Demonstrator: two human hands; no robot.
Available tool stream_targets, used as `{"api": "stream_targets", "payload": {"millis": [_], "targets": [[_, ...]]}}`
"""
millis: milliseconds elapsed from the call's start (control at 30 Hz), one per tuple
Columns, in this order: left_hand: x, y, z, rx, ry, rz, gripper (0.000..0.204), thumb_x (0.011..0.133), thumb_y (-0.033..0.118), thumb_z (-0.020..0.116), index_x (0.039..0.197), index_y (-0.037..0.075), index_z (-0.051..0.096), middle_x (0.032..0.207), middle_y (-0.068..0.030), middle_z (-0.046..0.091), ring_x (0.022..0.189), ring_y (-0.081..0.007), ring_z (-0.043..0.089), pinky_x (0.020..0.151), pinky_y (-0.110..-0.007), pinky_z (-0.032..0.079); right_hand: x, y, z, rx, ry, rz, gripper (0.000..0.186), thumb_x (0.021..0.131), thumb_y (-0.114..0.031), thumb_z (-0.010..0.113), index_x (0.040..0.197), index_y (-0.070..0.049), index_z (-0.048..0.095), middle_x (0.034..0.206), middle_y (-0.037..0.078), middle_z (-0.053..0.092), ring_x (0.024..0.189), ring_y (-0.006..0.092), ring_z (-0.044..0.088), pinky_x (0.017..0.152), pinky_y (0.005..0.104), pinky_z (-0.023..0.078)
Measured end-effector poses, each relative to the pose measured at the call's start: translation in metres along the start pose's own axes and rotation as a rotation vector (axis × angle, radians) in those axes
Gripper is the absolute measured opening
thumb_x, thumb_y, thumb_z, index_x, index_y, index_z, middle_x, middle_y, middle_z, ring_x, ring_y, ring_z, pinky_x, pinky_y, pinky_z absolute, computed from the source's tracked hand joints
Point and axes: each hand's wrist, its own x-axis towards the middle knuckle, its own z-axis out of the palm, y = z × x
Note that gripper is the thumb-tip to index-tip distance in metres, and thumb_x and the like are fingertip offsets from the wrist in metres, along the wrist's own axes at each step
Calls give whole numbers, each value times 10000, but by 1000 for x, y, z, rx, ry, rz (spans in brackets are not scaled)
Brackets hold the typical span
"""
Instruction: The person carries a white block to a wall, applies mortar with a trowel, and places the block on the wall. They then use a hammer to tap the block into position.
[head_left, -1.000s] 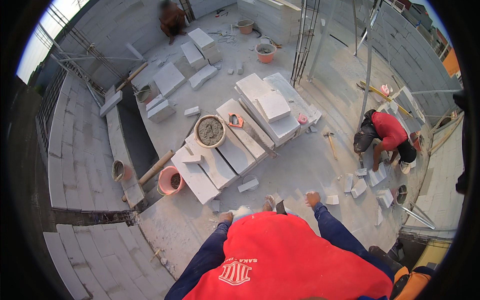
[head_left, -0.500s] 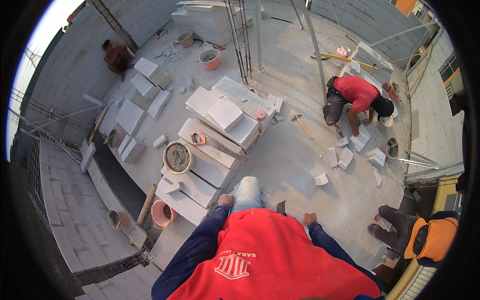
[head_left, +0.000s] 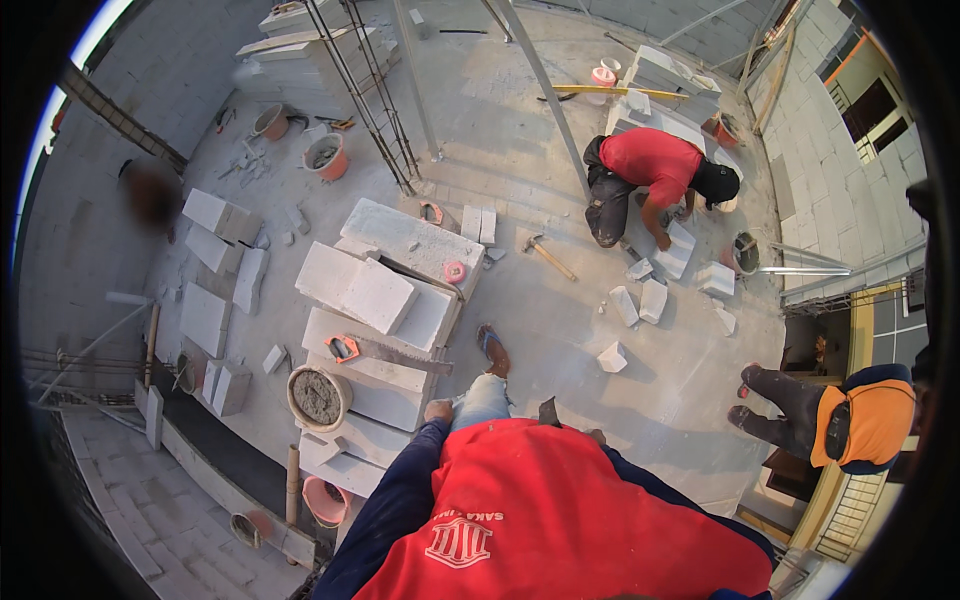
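My left hand (head_left: 438, 410) hangs low by my thigh, beside the near stack of white blocks (head_left: 385, 405); its fingers are hidden from above. Only a sliver of my right hand (head_left: 597, 436) shows past my red shirt, so its grip is hidden. A dark pointed piece (head_left: 548, 412) juts out at the shirt's hem between them. On the stack near my left hand stand a round bucket of grey mortar (head_left: 320, 398) and a handsaw with an orange handle (head_left: 343, 348). My sandalled foot (head_left: 492, 350) rests on the floor right of the stack.
A pink tape measure (head_left: 455, 271) lies on the blocks, a hammer (head_left: 550, 257) on the floor. One person in red (head_left: 655, 165) bends over cut blocks at right; another in an orange vest (head_left: 855, 420) stands nearer. Rebar (head_left: 365, 95) and a metal prop (head_left: 545, 95) rise ahead.
The view has shifted, so the floor and blocks sit further left. My foot has come into sight ahead beside the stack. My right hand has slipped mostly behind the shirt.
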Motion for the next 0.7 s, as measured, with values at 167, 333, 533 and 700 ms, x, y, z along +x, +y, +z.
{"api": "stream_targets", "payload": {"millis": [167,333,533,700], "targets": [[71,14,-38,47,224,52,229,894,183,547,882,103,761,912,-126,748,875,-289,736,777,-430,577,91,-78,-132,861,-4,449,255,915,-257,569,946,-42,702,760,118,678,610,246,666,528,379,555],[141,34,-92,-293,128,-126,343,937,282,484,1013,86,755,1064,-184,718,1029,-379,687,910,-476,551,162,-165,-288,1052,282,259,298,916,-265,560,1055,-25,670,800,62,648,607,154,619,519,290,512],[191,68,-169,-582,136,-171,401,916,387,524,1031,75,747,1054,-222,712,999,-411,677,913,-479,511,181,-185,-324,1036,322,106,322,917,-286,558,1071,-35,690,791,60,639,630,164,624,564,298,521],[215,89,-195,-457,186,-12,373,910,351,519,985,68,750,1007,-219,722,995,-405,682,895,-488,511,205,-70,-221,-307,112,35,354,937,-371,559,1006,-76,742,802,221,698,702,339,702,617,450,559]]}}
